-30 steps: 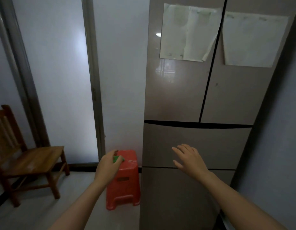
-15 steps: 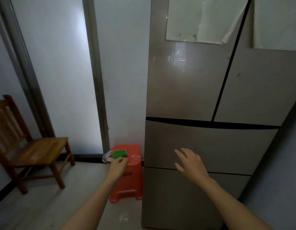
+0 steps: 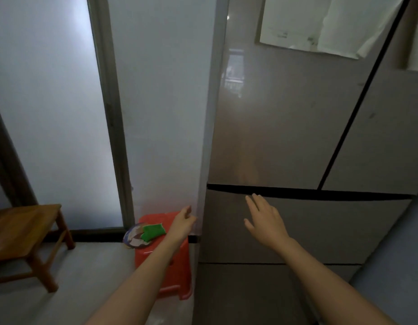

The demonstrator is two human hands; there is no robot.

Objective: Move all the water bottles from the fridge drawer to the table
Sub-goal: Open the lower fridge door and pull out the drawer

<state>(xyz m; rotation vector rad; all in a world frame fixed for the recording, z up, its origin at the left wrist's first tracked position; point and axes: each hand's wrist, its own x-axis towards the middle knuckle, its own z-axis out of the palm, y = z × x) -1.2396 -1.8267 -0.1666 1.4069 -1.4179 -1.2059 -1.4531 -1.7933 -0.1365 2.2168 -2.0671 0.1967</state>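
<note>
A tall beige fridge [image 3: 285, 137] fills the right half of the view, all its doors closed. Its upper drawer front [image 3: 332, 226] lies below a dark gap, with a lower drawer front [image 3: 250, 294] beneath it. My right hand [image 3: 264, 216] reaches out with straight fingers, fingertips near the top edge of the upper drawer. My left hand [image 3: 183, 222] hangs loosely curled and empty at the fridge's left edge, above the red stool. No water bottles and no table are in view.
A red plastic stool [image 3: 170, 266] stands left of the fridge, with a green sponge [image 3: 152, 231] on a patterned plate [image 3: 134, 238]. A wooden chair [image 3: 22, 235] sits at the far left by frosted glass panels [image 3: 46, 113]. Papers [image 3: 315, 22] are stuck on the fridge doors.
I have come closer to the fridge. My right hand rose toward the top edge of the upper drawer. My left hand moved right, off the sponge and plate, to the fridge's side.
</note>
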